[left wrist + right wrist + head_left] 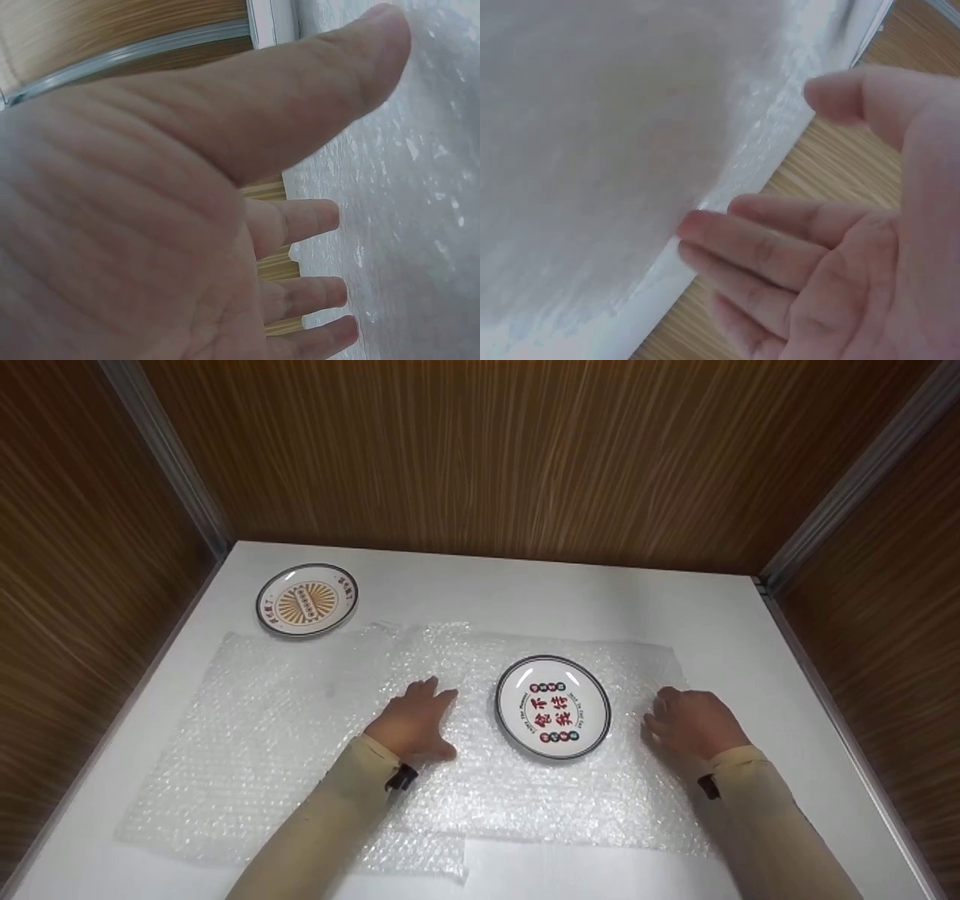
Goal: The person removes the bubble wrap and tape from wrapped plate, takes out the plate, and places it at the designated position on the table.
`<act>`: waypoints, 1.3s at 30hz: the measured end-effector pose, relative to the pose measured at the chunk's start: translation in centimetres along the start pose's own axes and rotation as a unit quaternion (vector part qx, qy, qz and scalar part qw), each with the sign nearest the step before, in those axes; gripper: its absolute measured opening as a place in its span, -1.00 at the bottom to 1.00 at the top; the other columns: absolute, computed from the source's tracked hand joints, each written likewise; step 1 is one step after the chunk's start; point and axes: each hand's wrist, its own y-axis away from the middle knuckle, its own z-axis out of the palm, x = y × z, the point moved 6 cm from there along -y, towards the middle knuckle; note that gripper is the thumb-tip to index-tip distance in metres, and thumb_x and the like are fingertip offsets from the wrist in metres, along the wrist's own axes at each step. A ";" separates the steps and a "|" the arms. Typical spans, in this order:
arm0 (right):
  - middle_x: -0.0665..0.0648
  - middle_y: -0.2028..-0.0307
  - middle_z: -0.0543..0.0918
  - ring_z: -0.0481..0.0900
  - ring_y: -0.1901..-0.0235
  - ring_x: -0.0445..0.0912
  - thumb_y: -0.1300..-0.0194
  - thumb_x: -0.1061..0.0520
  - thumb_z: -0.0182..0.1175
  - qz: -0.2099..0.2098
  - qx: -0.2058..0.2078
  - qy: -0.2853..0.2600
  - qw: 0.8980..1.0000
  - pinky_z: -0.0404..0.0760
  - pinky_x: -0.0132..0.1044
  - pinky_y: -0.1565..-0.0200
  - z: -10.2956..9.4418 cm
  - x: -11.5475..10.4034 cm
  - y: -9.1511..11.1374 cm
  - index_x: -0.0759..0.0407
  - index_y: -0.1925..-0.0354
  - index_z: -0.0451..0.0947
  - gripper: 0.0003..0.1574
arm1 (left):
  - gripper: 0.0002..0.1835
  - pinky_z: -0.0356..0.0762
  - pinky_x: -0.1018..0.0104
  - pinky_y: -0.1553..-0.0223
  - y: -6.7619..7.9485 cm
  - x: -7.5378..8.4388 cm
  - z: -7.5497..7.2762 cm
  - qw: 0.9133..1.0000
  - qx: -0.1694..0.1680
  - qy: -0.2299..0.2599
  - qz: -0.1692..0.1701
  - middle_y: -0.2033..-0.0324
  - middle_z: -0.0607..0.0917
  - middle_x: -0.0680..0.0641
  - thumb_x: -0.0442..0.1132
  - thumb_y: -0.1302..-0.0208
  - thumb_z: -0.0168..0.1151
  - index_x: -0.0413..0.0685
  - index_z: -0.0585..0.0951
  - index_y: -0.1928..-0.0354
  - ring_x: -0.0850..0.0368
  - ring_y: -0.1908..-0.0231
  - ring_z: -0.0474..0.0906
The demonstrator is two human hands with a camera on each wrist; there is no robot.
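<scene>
A sheet of bubble wrap (270,750) lies spread over the white table. On its right half rests a round white plate (553,708) with a dark rim and red characters. To the left of this plate, my left hand (416,724) is over the wrap, thumb and fingers spread and holding nothing. In the left wrist view, its thumb (315,97) stands well apart from the fingers. My right hand (696,724) is by the wrap's right edge; the right wrist view shows its fingers (761,251) loosely extended, with nothing gripped. Whether the fingertips touch the wrap, I cannot tell.
Another white plate (307,600), with a yellow sunburst print, sits at the back left beside the wrap's far edge. Wood-grain panels (465,465) enclose the table (525,585) at the back and both sides.
</scene>
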 end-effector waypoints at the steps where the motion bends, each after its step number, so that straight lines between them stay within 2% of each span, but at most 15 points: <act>1: 0.03 0.56 0.59 0.50 0.53 -0.09 -0.38 0.03 0.28 0.002 -0.002 -0.006 1.000 0.59 -0.03 0.36 0.1 0.3 0.3 0.24 0.27 0.61 -0.74 | 0.06 0.33 -0.36 -0.32 0.0 0.0 0.1 1.000 -0.002 -0.004 0.001 -0.50 0.21 -0.45 -0.03 0.01 0.59 -0.17 0.31 -0.53 -0.42 -0.47 0.14; 4: 0.05 0.48 0.61 0.54 0.45 -0.05 -0.35 0.08 0.31 -0.005 0.006 -0.016 1.000 0.61 -0.01 0.28 0.4 0.8 1.1 0.21 0.31 0.61 -0.80 | 0.02 0.33 -0.36 -0.33 0.0 0.3 0.0 1.000 -0.002 -0.013 0.007 -0.49 0.21 -0.47 -0.02 -0.04 0.57 -0.21 0.31 -0.52 -0.43 -0.47 0.14; 7: 0.31 0.21 0.72 0.68 0.17 0.22 -0.35 0.10 0.29 0.005 0.014 -0.035 0.999 0.63 0.16 0.01 0.8 1.3 1.6 0.34 0.11 0.66 -0.70 | -0.02 0.31 -0.35 -0.35 0.0 0.4 0.0 1.000 -0.001 -0.012 0.012 -0.48 0.22 -0.49 -0.02 -0.09 0.54 -0.25 0.33 -0.51 -0.45 -0.46 0.14; 9: 0.46 -0.04 0.67 0.61 -0.09 0.38 -0.39 0.07 0.27 0.024 0.009 -0.052 0.998 0.52 0.26 -0.18 1.1 1.6 1.9 0.41 -0.09 0.62 -0.53 | -0.03 0.31 -0.35 -0.35 0.1 0.4 0.1 1.000 -0.003 -0.008 0.010 -0.48 0.23 -0.48 -0.03 -0.10 0.53 -0.25 0.33 -0.50 -0.44 -0.46 0.15; 11: 0.53 -0.23 0.55 0.46 -0.28 0.44 -0.42 0.01 0.26 0.038 0.003 -0.063 0.997 0.39 0.32 -0.31 1.4 1.9 2.1 0.44 -0.22 0.56 -0.40 | -0.03 0.30 -0.35 -0.35 0.2 0.3 0.2 1.000 -0.007 -0.006 0.004 -0.48 0.23 -0.46 -0.03 -0.10 0.54 -0.24 0.33 -0.51 -0.43 -0.47 0.15; 14: 0.51 -0.32 0.48 0.36 -0.37 0.43 -0.46 -0.11 0.25 0.033 -0.007 -0.057 0.998 0.31 0.31 -0.37 1.5 1.9 2.3 0.46 -0.25 0.54 -0.29 | -0.03 0.31 -0.33 -0.36 0.2 0.2 0.3 1.000 -0.011 -0.001 -0.002 -0.49 0.22 -0.44 -0.03 -0.09 0.54 -0.21 0.33 -0.51 -0.41 -0.48 0.14; 19: 0.52 -0.40 0.37 0.27 -0.41 0.45 -0.49 -0.23 0.18 0.008 -0.038 -0.025 0.999 0.25 0.35 -0.38 1.2 2.0 2.8 0.46 -0.31 0.49 -0.17 | -0.04 0.33 -0.29 -0.36 0.0 0.1 0.4 1.000 -0.014 0.004 -0.002 -0.50 0.21 -0.45 -0.05 -0.10 0.52 -0.21 0.33 -0.51 -0.39 -0.49 0.12; 21: 0.52 -0.40 0.38 0.29 -0.40 0.46 -0.51 -0.22 0.16 0.000 -0.044 -0.015 0.999 0.27 0.36 -0.37 1.0 2.1 2.9 0.44 -0.30 0.51 -0.20 | -0.05 0.34 -0.27 -0.37 -0.1 0.1 0.4 1.000 -0.014 0.002 -0.001 -0.50 0.21 -0.45 -0.06 -0.10 0.51 -0.22 0.33 -0.51 -0.39 -0.49 0.12; 26: 0.49 -0.36 0.44 0.35 -0.36 0.44 -0.47 -0.17 0.24 -0.019 -0.015 -0.007 1.000 0.31 0.36 -0.35 0.7 2.1 3.1 0.36 -0.20 0.63 -0.33 | -0.05 0.37 -0.25 -0.36 -0.2 0.2 0.4 1.000 -0.008 -0.002 0.005 -0.48 0.22 -0.47 -0.09 -0.06 0.52 -0.24 0.35 -0.49 -0.41 -0.48 0.14; 30: 0.45 -0.32 0.51 0.41 -0.33 0.41 -0.46 -0.17 0.27 -0.015 -0.005 -0.018 1.000 0.35 0.35 -0.33 0.9 2.0 3.3 0.32 -0.12 0.69 -0.39 | -0.06 0.42 -0.23 -0.33 -0.2 0.3 0.6 1.000 -0.004 -0.005 0.013 -0.46 0.25 -0.49 -0.09 -0.03 0.53 -0.25 0.37 -0.46 -0.42 -0.45 0.19; 36: 0.39 -0.22 0.62 0.55 -0.23 0.36 -0.53 -0.18 0.17 0.018 -0.013 -0.044 0.999 0.47 0.32 -0.24 1.0 2.3 3.2 0.31 -0.19 0.65 -0.37 | -0.05 0.41 -0.25 -0.32 -0.2 0.1 0.4 1.000 0.000 -0.011 0.008 -0.46 0.26 -0.47 -0.07 -0.04 0.52 -0.22 0.37 -0.48 -0.41 -0.45 0.19; 39: 0.39 -0.24 0.61 0.57 -0.20 0.36 -0.50 -0.19 0.20 0.016 -0.018 -0.042 0.999 0.52 0.32 -0.18 0.9 2.2 2.9 0.30 -0.17 0.66 -0.38 | -0.05 0.41 -0.28 -0.30 -0.2 0.1 0.2 1.000 0.002 -0.013 0.007 -0.46 0.27 -0.47 -0.06 -0.05 0.52 -0.23 0.37 -0.48 -0.42 -0.44 0.20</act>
